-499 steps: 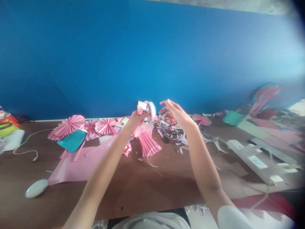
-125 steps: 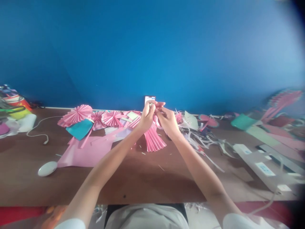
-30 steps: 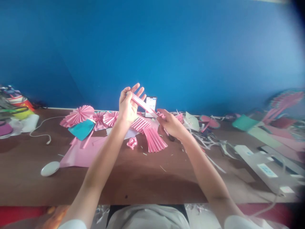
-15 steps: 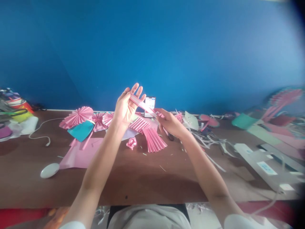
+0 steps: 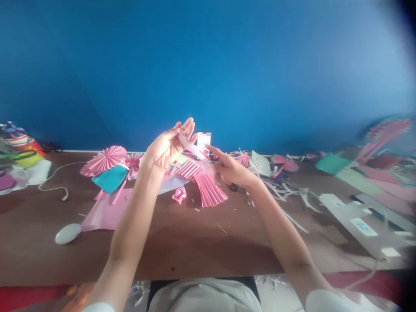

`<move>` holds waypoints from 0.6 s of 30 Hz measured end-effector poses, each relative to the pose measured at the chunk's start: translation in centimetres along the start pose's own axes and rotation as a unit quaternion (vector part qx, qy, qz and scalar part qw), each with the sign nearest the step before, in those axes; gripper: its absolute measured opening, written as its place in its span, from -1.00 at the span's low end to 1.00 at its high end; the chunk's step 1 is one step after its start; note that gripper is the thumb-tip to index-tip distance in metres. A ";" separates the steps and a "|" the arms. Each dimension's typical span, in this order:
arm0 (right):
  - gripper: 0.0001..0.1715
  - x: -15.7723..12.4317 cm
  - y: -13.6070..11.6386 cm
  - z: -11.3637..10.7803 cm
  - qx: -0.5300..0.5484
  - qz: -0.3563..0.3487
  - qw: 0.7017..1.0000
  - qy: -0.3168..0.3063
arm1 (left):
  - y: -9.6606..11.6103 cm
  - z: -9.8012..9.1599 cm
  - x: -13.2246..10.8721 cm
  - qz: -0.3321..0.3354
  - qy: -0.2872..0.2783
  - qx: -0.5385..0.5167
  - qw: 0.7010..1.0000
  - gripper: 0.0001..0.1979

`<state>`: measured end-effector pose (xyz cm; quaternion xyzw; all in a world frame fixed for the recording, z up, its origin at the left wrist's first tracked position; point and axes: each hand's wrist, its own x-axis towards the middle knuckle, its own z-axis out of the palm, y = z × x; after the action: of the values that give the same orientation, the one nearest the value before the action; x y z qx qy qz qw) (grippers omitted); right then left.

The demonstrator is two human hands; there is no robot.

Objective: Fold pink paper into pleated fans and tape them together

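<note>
- Head view, centre: left hand [image 5: 164,149], raised above the table, fingers curled round the upper end of a narrow folded pink paper strip [image 5: 194,150]; grip closed on it.
- Right hand [image 5: 231,170], at 4 o'clock from the left hand, fingers pinched on the lower end of the same strip, forefinger stretched along it; the strip slants from 10 o'clock down to 4 o'clock between the two hands.
- Brown wooden table [image 5: 182,242], running the full width under both forearms.
- Pleated pink paper fan piece [image 5: 209,193], lying on the table just below the hands, at 6 o'clock from the strip.
- Small crumpled pink paper scrap [image 5: 179,195], just beside the fan piece, at its 9 o'clock.
- Upright smartphone with lit screen [image 5: 203,139], leaning at the blue wall [image 5: 227,65], behind the strip at 12 o'clock.
- Round pink pleated paper rosette [image 5: 104,159], at 9 o'clock from the left hand, well apart from it.
- Teal paper sheet [image 5: 109,179], touching the rosette at its 6 o'clock.
- Flat pink paper sheet [image 5: 104,212], below the teal sheet.
- White oval computer mouse [image 5: 67,233], at 8 o'clock, near the flat sheet's lower corner.
- Heap of white and pink paper trimmings [image 5: 279,184], at 3 o'clock from the right hand.
- Far right objects: blurred, not identifiable.
</note>
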<state>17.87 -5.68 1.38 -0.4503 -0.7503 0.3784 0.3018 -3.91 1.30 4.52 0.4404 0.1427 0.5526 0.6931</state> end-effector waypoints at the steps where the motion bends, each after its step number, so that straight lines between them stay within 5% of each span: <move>1: -0.23 0.0 0.0 0.0 -0.002 -0.001 1.000 -0.005 | 0.1 0.0 0.0 -0.003 0.006 0.001 1.000 -0.71; 11: -0.45 -0.1 -0.2 0.2 0.000 -0.008 1.000 0.003 | 0.6 -0.4 -0.1 0.014 0.024 -0.015 0.999 -0.66; 18: -0.59 0.1 0.2 0.3 0.053 -0.001 0.998 0.015 | -0.9 0.1 0.6 0.082 0.042 -0.012 0.996 -0.79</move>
<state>17.71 -5.63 1.10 -0.4388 -0.7249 0.4106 0.3367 -3.04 1.81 4.09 0.4186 0.1283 0.6276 0.6437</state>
